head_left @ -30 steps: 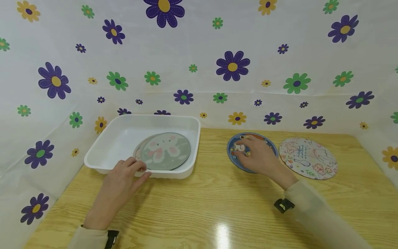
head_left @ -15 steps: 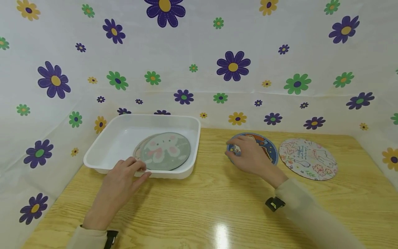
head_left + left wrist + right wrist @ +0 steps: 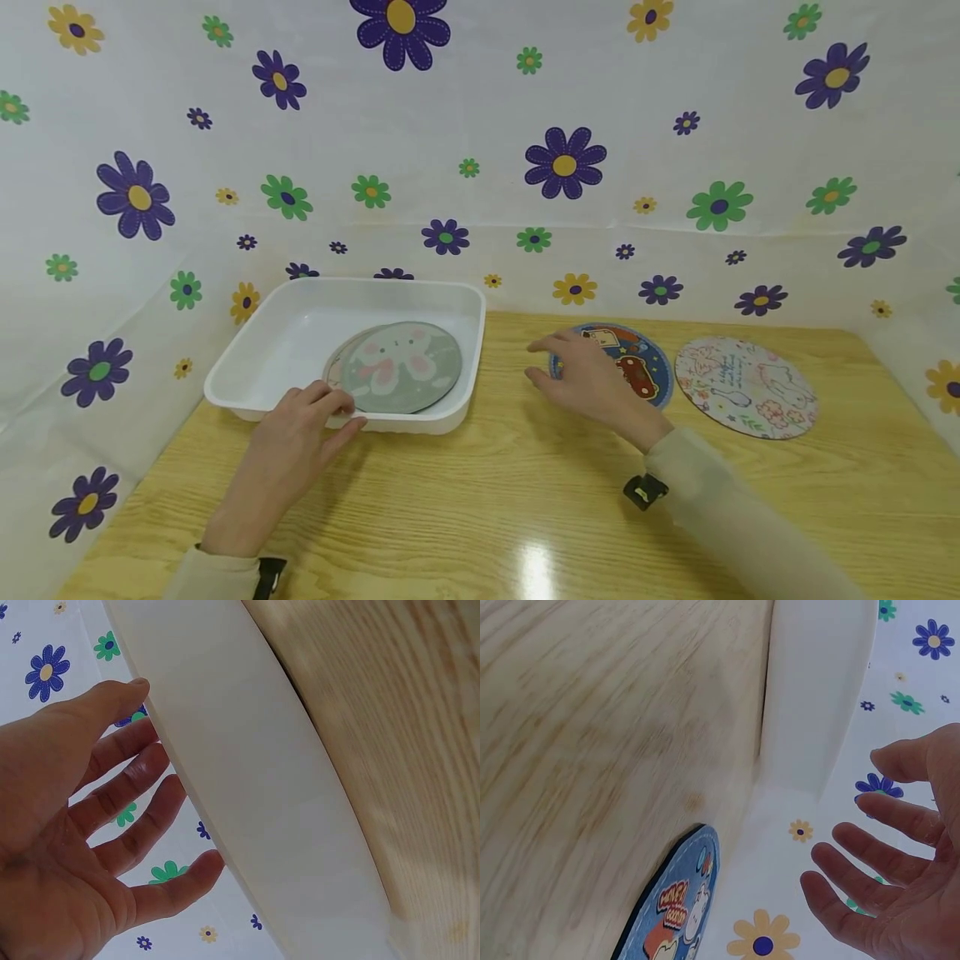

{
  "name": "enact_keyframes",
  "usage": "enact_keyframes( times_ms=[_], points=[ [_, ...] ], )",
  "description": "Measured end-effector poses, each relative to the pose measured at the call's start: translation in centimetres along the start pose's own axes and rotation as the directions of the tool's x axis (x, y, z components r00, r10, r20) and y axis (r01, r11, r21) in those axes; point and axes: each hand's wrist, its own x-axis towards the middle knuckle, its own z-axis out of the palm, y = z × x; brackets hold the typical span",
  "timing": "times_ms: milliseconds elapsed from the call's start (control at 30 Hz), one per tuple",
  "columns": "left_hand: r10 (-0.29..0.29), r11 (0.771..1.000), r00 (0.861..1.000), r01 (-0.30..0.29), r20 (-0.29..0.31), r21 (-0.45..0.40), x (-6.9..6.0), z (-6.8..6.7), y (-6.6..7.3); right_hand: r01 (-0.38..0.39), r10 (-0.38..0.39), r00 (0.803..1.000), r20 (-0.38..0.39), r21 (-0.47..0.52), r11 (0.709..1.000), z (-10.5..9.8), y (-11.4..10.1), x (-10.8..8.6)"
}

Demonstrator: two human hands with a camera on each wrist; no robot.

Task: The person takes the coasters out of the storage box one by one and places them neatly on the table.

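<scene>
In the head view my left hand (image 3: 303, 433) holds the near rim of a white plastic tray (image 3: 247, 342). Its fingers bend over the rim, their tips partly hidden behind the wall in the left wrist view. A grey-green round mat (image 3: 405, 367) with a pale rabbit print lies in the tray, overlapping another round mat (image 3: 333, 367) that is mostly covered. My right hand (image 3: 588, 383) hovers over the left part of a blue cartoon-print round mat (image 3: 652, 367), fingers spread and holding nothing. Dark-edged, that mat lies flat on the table in the right wrist view.
To the right, a white round mat (image 3: 742, 387) with pink floral drawings lies beside the blue one. The wooden table (image 3: 465, 517) ends at a white cloth backdrop (image 3: 480, 108) printed with flowers.
My right hand has shifted left across the blue mat, uncovering more of its right side. The left hand, the tray and the mats keep their places.
</scene>
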Motion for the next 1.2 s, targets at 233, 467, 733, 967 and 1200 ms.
enact_keyframes(
  times_ms=[233, 467, 733, 967, 1200],
  points=[
    [-0.007, 1.000, 1.000, 0.007, 0.009, 0.002, 0.0, -0.1, 0.0, 0.010, -0.010, 1.000, -0.001, -0.007, 1.000, 0.5, -0.8, 0.6],
    [0.001, 1.000, 1.000, -0.001, -0.004, 0.012, -0.1, -0.1, 0.0, 0.021, -0.021, 1.000, 0.004, -0.005, 1.000, 1.0, -1.7, 1.0],
    [-0.021, 1.000, 1.000, 0.021, 0.011, -0.004, 0.0, -0.1, 0.0, 0.070, -0.071, 0.998, -0.001, 0.043, 0.997, 1.8, -2.6, 1.8],
    [-0.017, 1.000, 1.000, 0.017, 0.013, -0.009, 0.0, 0.0, 0.0, 0.109, -0.109, 0.994, -0.006, 0.070, 0.992, 2.5, -3.5, 2.9],
    [-0.016, 1.000, 1.000, 0.016, 0.007, -0.008, 0.0, -0.1, 0.1, 0.153, -0.152, 0.988, -0.017, 0.055, 0.987, 3.4, -4.0, 4.0]
  ],
)
